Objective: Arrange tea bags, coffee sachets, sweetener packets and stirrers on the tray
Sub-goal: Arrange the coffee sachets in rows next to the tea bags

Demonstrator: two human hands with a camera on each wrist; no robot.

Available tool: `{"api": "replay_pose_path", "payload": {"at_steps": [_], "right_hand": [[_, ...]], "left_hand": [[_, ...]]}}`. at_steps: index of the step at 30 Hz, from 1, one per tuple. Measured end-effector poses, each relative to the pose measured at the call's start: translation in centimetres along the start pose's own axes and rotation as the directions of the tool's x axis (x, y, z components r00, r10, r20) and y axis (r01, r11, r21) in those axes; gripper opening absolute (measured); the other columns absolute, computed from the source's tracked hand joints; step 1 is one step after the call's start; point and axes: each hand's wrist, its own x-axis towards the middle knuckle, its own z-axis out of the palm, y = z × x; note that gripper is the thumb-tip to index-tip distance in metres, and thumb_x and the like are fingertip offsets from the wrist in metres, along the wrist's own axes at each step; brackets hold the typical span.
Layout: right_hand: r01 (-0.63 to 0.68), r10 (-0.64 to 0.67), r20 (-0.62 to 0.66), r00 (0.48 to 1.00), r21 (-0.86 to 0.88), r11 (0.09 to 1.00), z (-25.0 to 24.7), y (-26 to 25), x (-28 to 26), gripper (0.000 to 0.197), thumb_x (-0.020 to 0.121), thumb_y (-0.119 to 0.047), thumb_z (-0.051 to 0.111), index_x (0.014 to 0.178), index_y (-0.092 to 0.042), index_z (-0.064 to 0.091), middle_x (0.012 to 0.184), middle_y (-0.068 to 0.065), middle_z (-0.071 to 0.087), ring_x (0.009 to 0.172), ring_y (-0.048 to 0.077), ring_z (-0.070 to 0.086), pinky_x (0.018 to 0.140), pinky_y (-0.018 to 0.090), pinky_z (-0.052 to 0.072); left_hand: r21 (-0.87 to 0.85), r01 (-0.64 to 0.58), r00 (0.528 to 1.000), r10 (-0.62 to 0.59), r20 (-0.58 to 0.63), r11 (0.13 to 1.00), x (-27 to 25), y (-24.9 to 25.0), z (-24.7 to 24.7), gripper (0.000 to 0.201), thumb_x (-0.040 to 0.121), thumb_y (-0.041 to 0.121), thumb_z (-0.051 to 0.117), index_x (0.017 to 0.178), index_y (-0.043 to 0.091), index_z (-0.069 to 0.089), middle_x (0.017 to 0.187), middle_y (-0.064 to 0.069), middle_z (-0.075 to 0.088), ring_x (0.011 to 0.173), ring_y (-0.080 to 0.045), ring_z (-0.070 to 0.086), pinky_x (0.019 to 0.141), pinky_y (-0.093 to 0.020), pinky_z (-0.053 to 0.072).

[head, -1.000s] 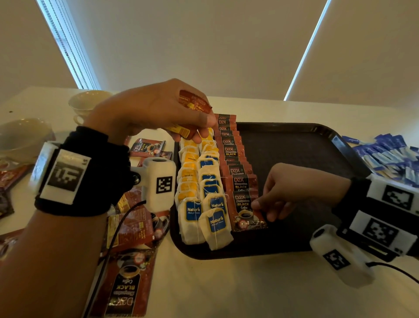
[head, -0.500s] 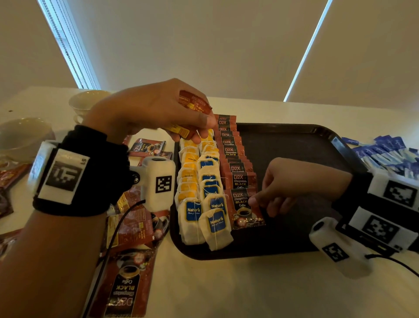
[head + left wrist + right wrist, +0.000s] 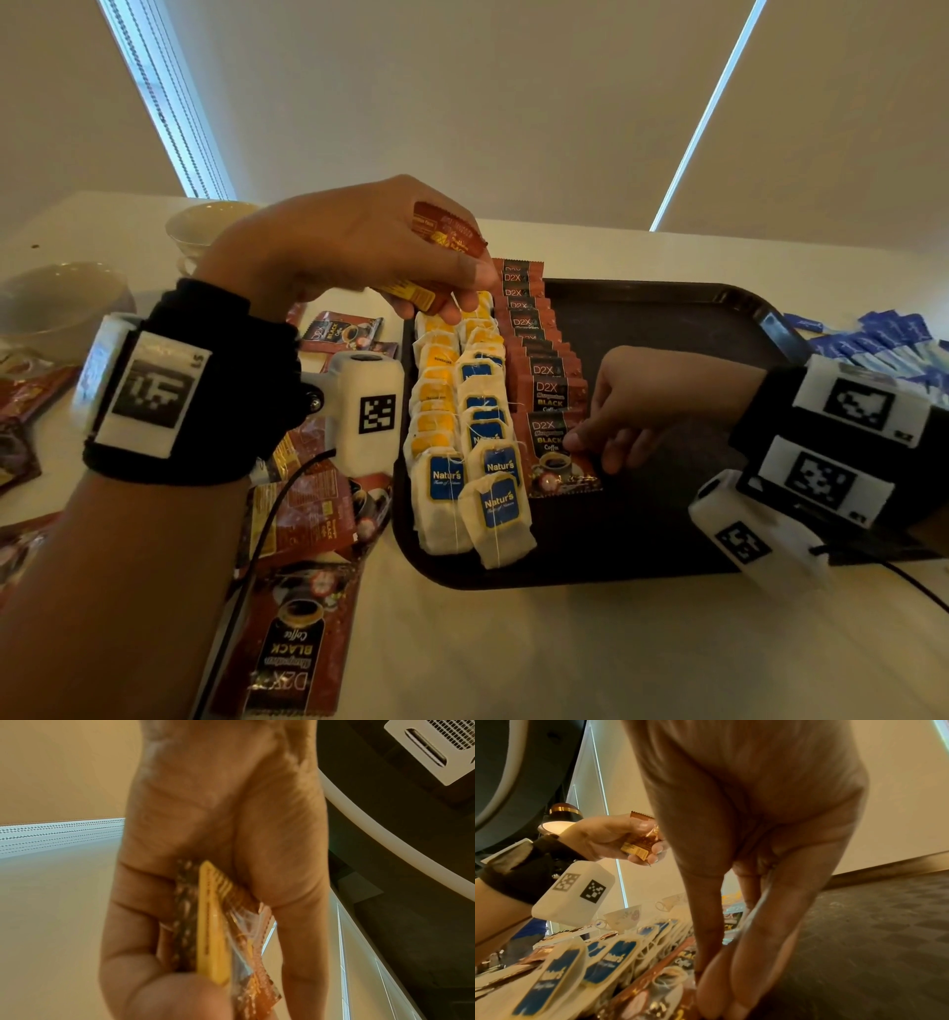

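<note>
Labels: "Natur's" tea bags (image 3: 495,506), "D2X BLACK Coffee" | left hand (image 3: 354,246) grips sachets (image 3: 445,239) | right hand (image 3: 642,401) pinches front sachet (image 3: 557,457)

"D2X BLACK Coffee" on sachet (image 3: 557,452) at right fingertips; "Natur's" on tea bags (image 3: 497,506) just beside.

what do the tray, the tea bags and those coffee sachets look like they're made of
Tray: probably hard plastic, dark with a matte textured floor and raised rim.
Tea bags: thin whitish filter paper, strings and blue or yellow paper tags.
Coffee sachets: glossy printed film or foil, likely laminate; edges look crimped and catch light.
</note>
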Motion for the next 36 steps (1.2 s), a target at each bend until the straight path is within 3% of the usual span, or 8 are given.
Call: {"api": "replay_pose_path", "payload": {"at_steps": [5,14,22,25,28,30,33,36], "right_hand": [[-0.002,0.002,-0.019,1.000,-0.008,1.000,-0.1,0.0,0.2,0.016,0.083,-0.020,0.067,0.074,-0.013,0.056,0.050,-0.004,0.066,0.051,0.007,0.064,0.050,0.018,0.053],[0.017,-0.016,-0.070,0.997,0.004,1.000,-0.7,-0.2,0.1,0.018,0.081,-0.025,0.068,0.076,-0.009,0.059,0.050,-0.002,0.066,0.042,0.003,0.059,0.041,0.013,0.046],[0.067,-0.070,-0.130,0.989,-0.028,0.997,-0.8,-0.4,-0.4,0.018,0.080,-0.026,0.067,0.077,-0.009,0.062,0.059,0.000,0.068,0.053,0.005,0.063,0.050,0.014,0.051],[0.268,-0.276,-0.306,0.911,-0.068,0.961,-1.2,-0.7,-1.5,0.022,0.083,-0.030,0.062,0.090,-0.009,0.063,0.076,0.002,0.069,0.065,0.006,0.067,0.057,0.015,0.054],[0.528,-0.436,-0.495,0.752,0.055,0.848,-1.3,-1.7,-2.9,0.025,0.087,-0.032,0.058,0.092,-0.008,0.062,0.080,0.006,0.070,0.069,0.013,0.070,0.062,0.020,0.057],[0.590,-0.450,-0.496,0.742,0.167,0.790,-0.9,-2.4,-3.4,0.032,0.089,-0.038,0.054,0.092,-0.007,0.062,0.080,0.006,0.070,0.069,0.013,0.070,0.063,0.025,0.059],[0.603,-0.455,-0.462,0.761,0.246,0.759,0.1,-2.8,-3.6,0.036,0.081,-0.040,0.059,0.102,-0.011,0.058,0.086,0.005,0.069,0.073,0.011,0.070,0.061,0.023,0.057],[0.645,-0.477,-0.471,0.742,0.312,0.698,0.4,-2.7,-3.8,0.043,0.071,-0.039,0.064,0.103,-0.010,0.058,0.084,0.006,0.070,0.072,0.013,0.069,0.063,0.024,0.058]], "left_hand": [[-0.002,0.004,1.000,-0.004,0.009,1.000,-0.1,0.0,0.0,0.021,0.086,0.028,0.062,0.098,0.013,0.067,0.088,-0.005,0.074,0.078,-0.015,0.071,0.054,-0.014,0.051],[0.006,0.006,1.000,-0.006,0.013,1.000,0.0,-0.2,0.0,0.015,0.087,0.028,0.062,0.094,0.015,0.066,0.076,0.003,0.073,0.067,-0.006,0.068,0.051,-0.011,0.050],[0.000,-0.009,0.999,0.009,0.038,1.000,0.2,-0.4,0.0,0.019,0.088,0.023,0.061,0.102,0.013,0.067,0.086,-0.002,0.074,0.077,-0.012,0.071,0.060,-0.017,0.055],[-0.020,-0.045,0.993,0.047,0.110,0.999,0.1,-0.4,0.1,0.016,0.090,0.011,0.057,0.102,0.016,0.067,0.089,0.000,0.074,0.082,-0.013,0.071,0.069,-0.022,0.059],[0.014,-0.123,0.976,0.118,0.182,0.992,-0.1,-0.3,0.4,0.013,0.085,0.011,0.060,0.096,0.014,0.065,0.075,0.007,0.072,0.064,-0.004,0.067,0.056,-0.011,0.050],[0.026,-0.169,0.968,0.161,0.191,0.985,0.1,-0.3,0.5,0.017,0.087,-0.001,0.058,0.100,0.009,0.062,0.070,0.009,0.069,0.061,-0.002,0.065,0.054,-0.009,0.047],[-0.060,-0.207,0.957,0.215,0.196,0.976,0.6,-0.5,0.5,0.042,0.081,-0.001,0.064,0.120,0.012,0.056,0.096,0.004,0.070,0.086,-0.011,0.070,0.067,-0.017,0.054],[-0.028,-0.308,0.941,0.309,0.139,0.951,0.9,-0.5,0.6,0.031,0.069,0.013,0.071,0.098,0.012,0.061,0.086,0.003,0.069,0.083,-0.009,0.068,0.070,-0.019,0.054]]}}
